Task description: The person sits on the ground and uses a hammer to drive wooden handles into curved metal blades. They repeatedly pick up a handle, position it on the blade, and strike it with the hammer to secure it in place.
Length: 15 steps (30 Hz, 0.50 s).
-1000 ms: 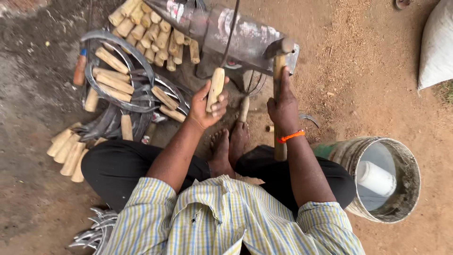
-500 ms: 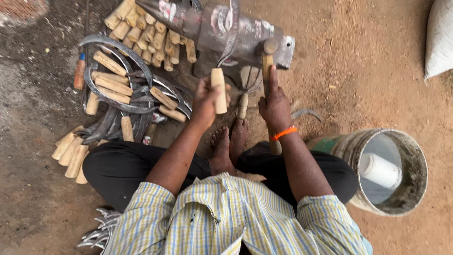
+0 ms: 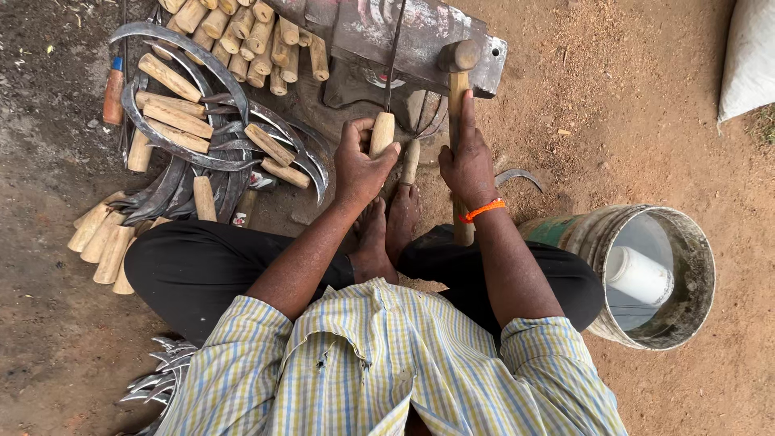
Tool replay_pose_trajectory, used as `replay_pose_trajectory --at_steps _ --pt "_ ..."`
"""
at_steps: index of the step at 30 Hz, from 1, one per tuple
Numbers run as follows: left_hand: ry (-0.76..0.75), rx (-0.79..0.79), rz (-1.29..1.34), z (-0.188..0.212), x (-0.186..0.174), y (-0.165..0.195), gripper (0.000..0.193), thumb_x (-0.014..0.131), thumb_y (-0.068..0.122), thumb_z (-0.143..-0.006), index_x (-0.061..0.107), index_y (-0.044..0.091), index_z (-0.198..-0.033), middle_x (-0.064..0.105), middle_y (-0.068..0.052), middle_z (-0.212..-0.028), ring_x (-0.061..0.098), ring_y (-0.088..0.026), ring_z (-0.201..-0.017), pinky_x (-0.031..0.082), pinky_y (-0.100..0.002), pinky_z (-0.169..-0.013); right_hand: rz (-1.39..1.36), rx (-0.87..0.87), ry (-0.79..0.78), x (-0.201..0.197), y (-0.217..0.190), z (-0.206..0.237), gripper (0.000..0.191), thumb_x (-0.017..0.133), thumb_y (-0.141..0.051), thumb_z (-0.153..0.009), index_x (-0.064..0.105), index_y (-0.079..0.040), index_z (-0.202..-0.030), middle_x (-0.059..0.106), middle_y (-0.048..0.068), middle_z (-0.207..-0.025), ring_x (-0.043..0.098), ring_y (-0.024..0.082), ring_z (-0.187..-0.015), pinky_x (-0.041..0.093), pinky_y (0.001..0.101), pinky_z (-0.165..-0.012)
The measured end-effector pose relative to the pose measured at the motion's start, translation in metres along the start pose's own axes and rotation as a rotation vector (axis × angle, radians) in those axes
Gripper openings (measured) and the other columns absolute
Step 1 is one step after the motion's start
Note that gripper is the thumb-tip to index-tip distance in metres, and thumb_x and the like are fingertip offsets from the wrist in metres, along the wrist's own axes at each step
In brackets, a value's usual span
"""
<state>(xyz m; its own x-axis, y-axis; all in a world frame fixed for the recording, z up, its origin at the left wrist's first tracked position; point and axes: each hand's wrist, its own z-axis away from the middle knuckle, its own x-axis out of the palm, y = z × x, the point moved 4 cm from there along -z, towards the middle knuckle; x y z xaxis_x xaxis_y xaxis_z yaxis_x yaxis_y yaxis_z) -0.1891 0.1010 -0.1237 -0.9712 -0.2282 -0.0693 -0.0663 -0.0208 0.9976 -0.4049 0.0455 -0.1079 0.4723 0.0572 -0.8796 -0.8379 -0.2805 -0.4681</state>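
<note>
My left hand (image 3: 359,165) grips a short wooden handle (image 3: 381,133) fitted to a thin sickle blade (image 3: 393,56), which stands up against a grey metal anvil block (image 3: 404,36). My right hand (image 3: 468,161) is closed round the long wooden shaft of a hammer (image 3: 458,81); the hammer's head rests on the block's top right end. Both hands sit just above my bare feet (image 3: 387,230), which point toward the block. An orange band is on my right wrist.
Finished sickles with wooden handles (image 3: 202,137) lie heaped at left, with loose wooden handles (image 3: 101,242) nearby and more (image 3: 242,32) behind the heap. A metal bucket (image 3: 694,274) holding a white container stands at right. Bare blades (image 3: 157,379) lie bottom left. A white sack (image 3: 751,56) is at top right.
My left hand has brought the handle forward and up against the block, with the blade now standing on it. My right hand stays on the hammer shaft.
</note>
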Motion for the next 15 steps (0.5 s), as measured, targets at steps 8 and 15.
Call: replay_pose_trajectory --at_steps 8,15 --pt "0.010 0.006 -0.004 -0.003 0.003 0.000 0.051 0.078 0.018 -0.091 0.047 0.003 -0.128 0.063 -0.013 -0.108 0.072 -0.018 -0.094 0.065 -0.032 -0.074 0.009 0.080 -0.053 0.000 0.002 -0.001 0.107 0.066 -0.002 -0.091 -0.006 -0.022 -0.167 0.066 0.030 -0.117 0.071 0.046 -0.100 0.061 0.0519 -0.084" --pt "-0.014 0.001 0.013 -0.005 -0.004 0.003 0.051 0.078 0.019 -0.090 0.048 0.003 -0.127 0.063 -0.013 -0.109 0.072 -0.017 -0.092 0.065 -0.031 -0.071 -0.103 -0.094 0.081 -0.008 -0.010 0.001 0.110 0.066 0.006 -0.085 0.000 -0.024 -0.167 0.056 0.033 -0.145 0.065 0.049 -0.120 0.061 0.0495 -0.092"
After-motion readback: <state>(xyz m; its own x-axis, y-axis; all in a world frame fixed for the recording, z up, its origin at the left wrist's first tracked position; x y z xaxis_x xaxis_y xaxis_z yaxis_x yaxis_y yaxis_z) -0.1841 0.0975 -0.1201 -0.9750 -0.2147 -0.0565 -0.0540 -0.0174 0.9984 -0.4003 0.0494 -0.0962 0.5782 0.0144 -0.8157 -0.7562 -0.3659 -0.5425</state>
